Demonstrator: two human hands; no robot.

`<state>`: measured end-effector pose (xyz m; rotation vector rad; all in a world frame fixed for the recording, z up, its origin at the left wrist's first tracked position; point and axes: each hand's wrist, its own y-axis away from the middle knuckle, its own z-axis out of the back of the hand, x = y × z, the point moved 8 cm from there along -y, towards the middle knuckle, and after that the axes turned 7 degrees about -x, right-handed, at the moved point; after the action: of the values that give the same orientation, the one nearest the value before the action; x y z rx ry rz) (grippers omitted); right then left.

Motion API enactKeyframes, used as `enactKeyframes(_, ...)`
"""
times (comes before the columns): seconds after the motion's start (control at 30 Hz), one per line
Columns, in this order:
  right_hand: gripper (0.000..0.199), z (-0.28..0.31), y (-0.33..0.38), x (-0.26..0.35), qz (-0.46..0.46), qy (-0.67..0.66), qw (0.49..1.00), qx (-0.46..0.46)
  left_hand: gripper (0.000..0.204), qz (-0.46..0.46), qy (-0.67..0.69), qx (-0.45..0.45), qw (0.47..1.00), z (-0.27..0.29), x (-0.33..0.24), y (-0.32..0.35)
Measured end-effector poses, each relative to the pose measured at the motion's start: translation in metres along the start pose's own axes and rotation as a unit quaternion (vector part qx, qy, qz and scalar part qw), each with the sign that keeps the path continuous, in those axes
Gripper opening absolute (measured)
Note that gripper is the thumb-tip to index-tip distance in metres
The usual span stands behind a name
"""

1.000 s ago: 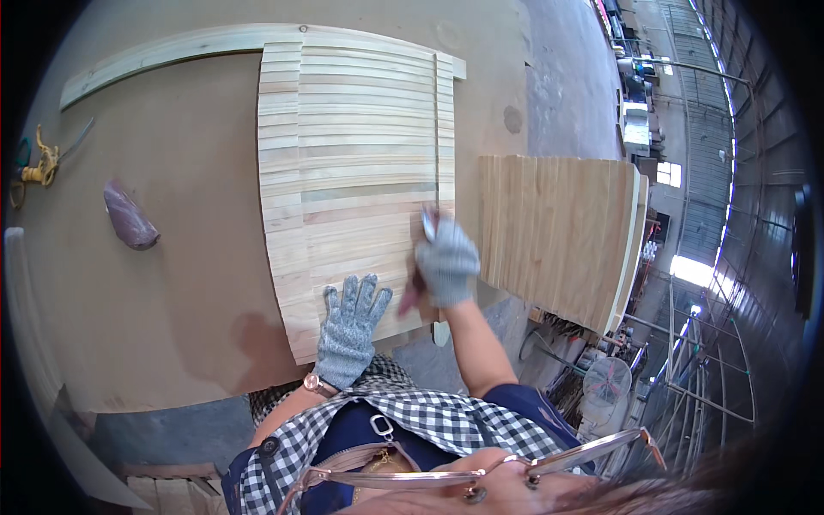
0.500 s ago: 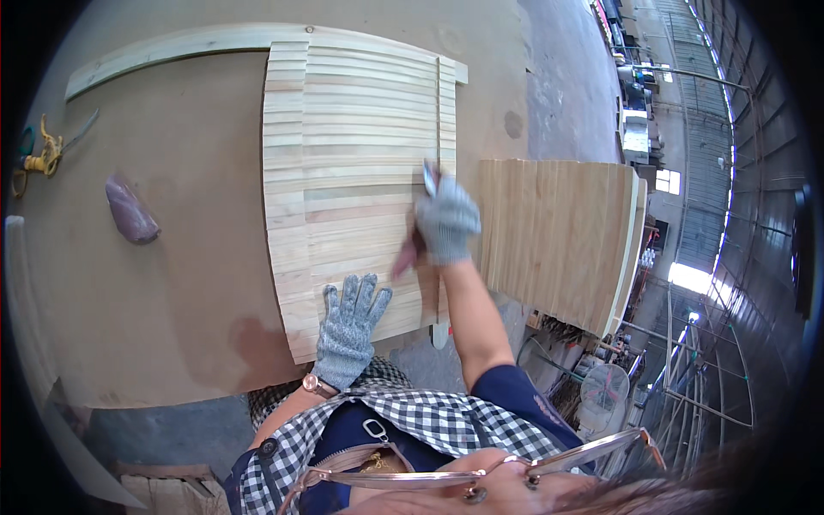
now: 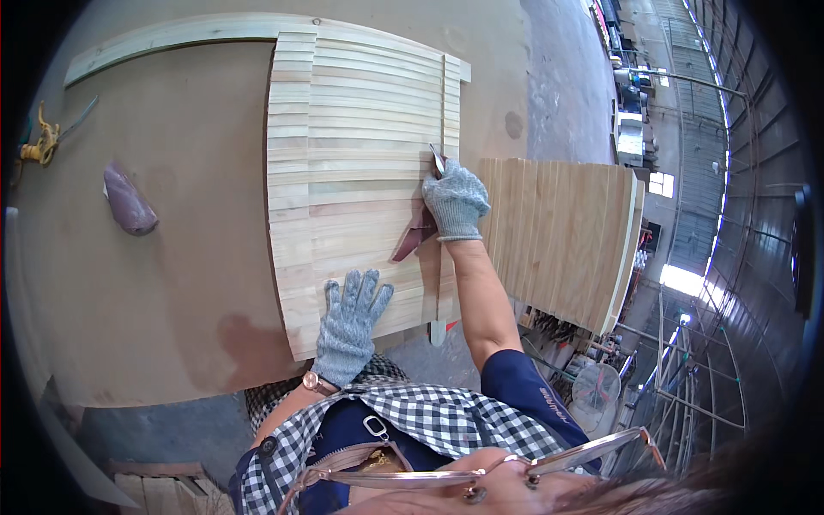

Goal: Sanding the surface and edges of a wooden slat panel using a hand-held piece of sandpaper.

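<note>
Pale wood slats (image 3: pixel 360 172) were seen laid side by side into a panel on the brown workbench (image 3: pixel 172 283), butted at the far end against a long pale batten (image 3: pixel 189 33). The rows looked fully laid from near edge to far edge, so the assembling was judged largely done. A thin upright strip (image 3: pixel 444 94) was seen along the panel's right side, and work there was judged in hand; how much of that edge was left could not be told.

The right hand (image 3: pixel 455 202) (grey knit glove) was clenched round a small flat tool (image 3: pixel 437 159), its pale tip poking out above the fingers and set against the slats near the right-hand strip. The tool's kind could not be told. A dark reddish shape (image 3: pixel 412 240) was seen just below the right hand on the slats, likely shadow or a handle; it was too unclear to say.

The left hand (image 3: pixel 349 322), also gloved in grey knit, was laid flat and open, fingers spread, pressed on the near end of the panel. Nothing was held in it.

A second finished slat panel (image 3: pixel 558 232) was seen to the right, lower than the bench. A purplish block (image 3: pixel 129 199) and a yellow-handled tool (image 3: pixel 43 144) were left on the bench, well apart from both hands.
</note>
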<state>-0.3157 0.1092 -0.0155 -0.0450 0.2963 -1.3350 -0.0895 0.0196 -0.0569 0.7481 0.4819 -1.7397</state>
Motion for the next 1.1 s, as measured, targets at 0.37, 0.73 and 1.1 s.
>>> enactKeyframes(0.37,0.022,0.015,0.058,-0.013,-0.044,-0.022,0.998,0.042,0.083,0.013,0.028,-0.044,0.999,0.000,0.005,0.002)
enactKeyframes(0.73,0.025,0.011,0.100,-0.017,-0.057,-0.035,0.997,0.033,0.083,0.008,-0.010,-0.042,0.999,-0.002,0.006,0.003)
enactKeyframes(1.1,0.015,0.001,0.081,-0.008,-0.019,-0.015,0.996,0.088,0.082,0.023,0.014,-0.039,0.999,0.001,0.010,0.000)
